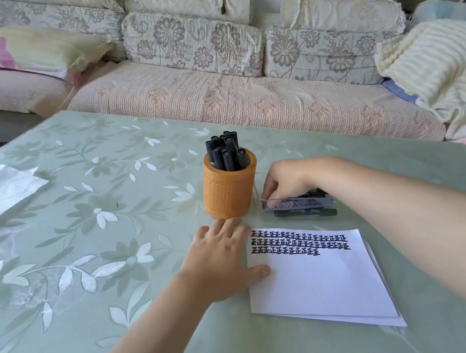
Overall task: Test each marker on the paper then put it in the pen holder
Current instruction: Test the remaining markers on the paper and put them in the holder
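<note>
Several markers (305, 214) lie crosswise in a clear pack (299, 204) beneath the nearer right hand (284, 181); whether its curled fingers pinch one cannot be told; the paper (316, 283) is pressed by the flat left hand (221, 259).

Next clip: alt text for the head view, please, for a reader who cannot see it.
A person's right hand curls its fingers at a clear marker pack beside an orange pen holder full of black markers, on a green floral table. The left hand lies flat, thumb on the edge of white paper bearing rows of black test marks.
</note>
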The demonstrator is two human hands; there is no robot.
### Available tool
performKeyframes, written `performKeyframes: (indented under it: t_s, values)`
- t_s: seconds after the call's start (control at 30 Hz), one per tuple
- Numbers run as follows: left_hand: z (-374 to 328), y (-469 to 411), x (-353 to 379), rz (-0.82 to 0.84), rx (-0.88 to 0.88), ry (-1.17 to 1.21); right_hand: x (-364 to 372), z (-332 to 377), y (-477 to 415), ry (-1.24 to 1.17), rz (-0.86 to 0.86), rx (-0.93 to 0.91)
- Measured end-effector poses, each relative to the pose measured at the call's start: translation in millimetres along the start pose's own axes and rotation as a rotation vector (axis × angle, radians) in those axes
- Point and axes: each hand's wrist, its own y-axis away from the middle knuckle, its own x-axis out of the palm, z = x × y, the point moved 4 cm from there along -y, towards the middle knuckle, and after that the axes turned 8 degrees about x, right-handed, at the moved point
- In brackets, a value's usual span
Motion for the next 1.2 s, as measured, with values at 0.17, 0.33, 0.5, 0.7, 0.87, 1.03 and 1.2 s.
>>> performKeyframes:
  t_s: [0.17, 0.33, 0.5, 0.7, 0.87, 1.03, 1.2]
  values:
    - [-2, -3, 0, 0.036, -0.008, -0.029, 1, -4, 4, -0.086, -0.138, -0.005]
    - [-3, -4, 1, 0.044, -0.008, -0.024, -2, -1, 4, -0.034, -0.109, 0.011]
    - [-2, -5, 1, 0.028, -0.006, -0.013, -3, -1, -4, 0.014, -0.141, 0.012]
    - [-4, -11, -8, -0.098, -0.014, -0.017, 7, -8, -4, -0.144, -0.077, -0.001]
    - [-13, -25, -24, -0.256, 0.049, 0.137, 4, -3, -3, -0.119, -0.115, -0.037]
    - [-25, -40, -16, -0.211, 0.086, 0.146, -8, -13, 16, -0.175, -0.248, -0.025]
    - [-27, -48, -14, -0.216, 0.065, 0.111, -18, -34, 65, -0.314, -0.635, -0.042]
